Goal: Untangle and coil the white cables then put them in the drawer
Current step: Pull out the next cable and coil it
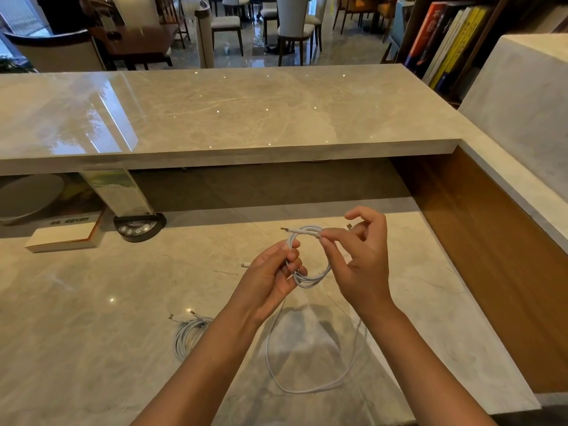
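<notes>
- A loose white cable loop [310,385] lies nearest on the glossy, veined marble tabletop [92,318]; a coiled cable bundle [187,336] rests left of it.
- Above them, the left hand [270,278] curls its fingers round a small round coil [307,272] of thin white cable.
- The right hand [359,256] pinches the coil's top strand, its other fingers bent.
- Farther left, a white book [61,236] lies flat beside a dark oval button base [138,227].
- A polished stone counter [230,112] rises beyond.
</notes>
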Action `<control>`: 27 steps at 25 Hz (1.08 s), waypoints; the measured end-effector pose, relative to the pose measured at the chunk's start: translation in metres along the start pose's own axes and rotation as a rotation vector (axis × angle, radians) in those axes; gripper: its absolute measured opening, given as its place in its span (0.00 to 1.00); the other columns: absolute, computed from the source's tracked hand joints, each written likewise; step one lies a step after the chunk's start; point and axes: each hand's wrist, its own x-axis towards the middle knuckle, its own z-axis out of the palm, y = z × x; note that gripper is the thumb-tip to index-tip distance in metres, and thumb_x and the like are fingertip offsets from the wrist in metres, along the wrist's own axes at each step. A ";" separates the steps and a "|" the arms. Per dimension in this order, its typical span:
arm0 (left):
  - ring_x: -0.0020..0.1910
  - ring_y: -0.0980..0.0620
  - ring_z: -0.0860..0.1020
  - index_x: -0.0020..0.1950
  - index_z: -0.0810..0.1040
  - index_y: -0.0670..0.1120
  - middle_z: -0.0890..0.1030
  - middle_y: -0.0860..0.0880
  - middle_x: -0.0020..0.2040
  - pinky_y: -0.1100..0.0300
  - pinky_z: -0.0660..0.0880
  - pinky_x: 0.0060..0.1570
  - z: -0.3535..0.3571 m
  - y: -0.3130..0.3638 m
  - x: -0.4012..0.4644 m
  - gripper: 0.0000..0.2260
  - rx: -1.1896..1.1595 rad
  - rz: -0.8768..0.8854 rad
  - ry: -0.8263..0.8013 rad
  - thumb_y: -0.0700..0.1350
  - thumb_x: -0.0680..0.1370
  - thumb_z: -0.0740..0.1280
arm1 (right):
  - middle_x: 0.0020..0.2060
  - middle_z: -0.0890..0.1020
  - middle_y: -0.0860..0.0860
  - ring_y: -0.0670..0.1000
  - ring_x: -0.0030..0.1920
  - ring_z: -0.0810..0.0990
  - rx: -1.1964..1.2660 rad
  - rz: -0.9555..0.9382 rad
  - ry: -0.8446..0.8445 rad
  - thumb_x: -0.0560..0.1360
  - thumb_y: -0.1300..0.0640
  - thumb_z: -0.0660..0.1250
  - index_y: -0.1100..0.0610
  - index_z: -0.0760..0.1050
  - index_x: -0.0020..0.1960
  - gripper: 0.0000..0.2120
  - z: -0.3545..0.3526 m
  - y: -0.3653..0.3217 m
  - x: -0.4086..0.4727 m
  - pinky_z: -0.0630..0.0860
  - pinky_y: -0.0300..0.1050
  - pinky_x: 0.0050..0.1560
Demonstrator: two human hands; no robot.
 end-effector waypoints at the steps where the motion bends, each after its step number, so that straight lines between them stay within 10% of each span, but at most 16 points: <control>1: 0.26 0.58 0.70 0.47 0.76 0.41 0.72 0.50 0.30 0.64 0.76 0.34 0.002 -0.001 0.000 0.09 0.012 -0.006 -0.002 0.38 0.80 0.57 | 0.48 0.75 0.55 0.45 0.39 0.68 -0.020 -0.055 -0.019 0.74 0.55 0.64 0.57 0.81 0.45 0.08 -0.002 -0.004 0.004 0.68 0.30 0.37; 8: 0.26 0.58 0.69 0.47 0.77 0.40 0.72 0.51 0.30 0.64 0.76 0.35 0.003 0.013 -0.002 0.07 0.048 0.042 -0.082 0.39 0.76 0.60 | 0.32 0.80 0.50 0.46 0.28 0.69 0.298 0.737 -0.183 0.77 0.60 0.63 0.57 0.80 0.49 0.07 -0.036 0.018 0.041 0.66 0.40 0.28; 15: 0.26 0.58 0.66 0.47 0.77 0.39 0.70 0.50 0.30 0.65 0.72 0.32 0.006 0.024 -0.005 0.08 0.321 -0.033 -0.214 0.40 0.77 0.59 | 0.34 0.81 0.55 0.44 0.25 0.70 0.284 0.552 -1.059 0.76 0.64 0.63 0.56 0.83 0.48 0.10 -0.058 0.031 0.065 0.70 0.34 0.28; 27: 0.27 0.58 0.70 0.52 0.76 0.37 0.71 0.48 0.31 0.65 0.75 0.31 -0.005 0.018 0.001 0.10 0.212 -0.028 -0.096 0.38 0.80 0.56 | 0.37 0.81 0.48 0.44 0.32 0.76 0.156 0.349 -0.936 0.72 0.57 0.67 0.47 0.70 0.55 0.14 -0.024 0.002 0.065 0.76 0.42 0.35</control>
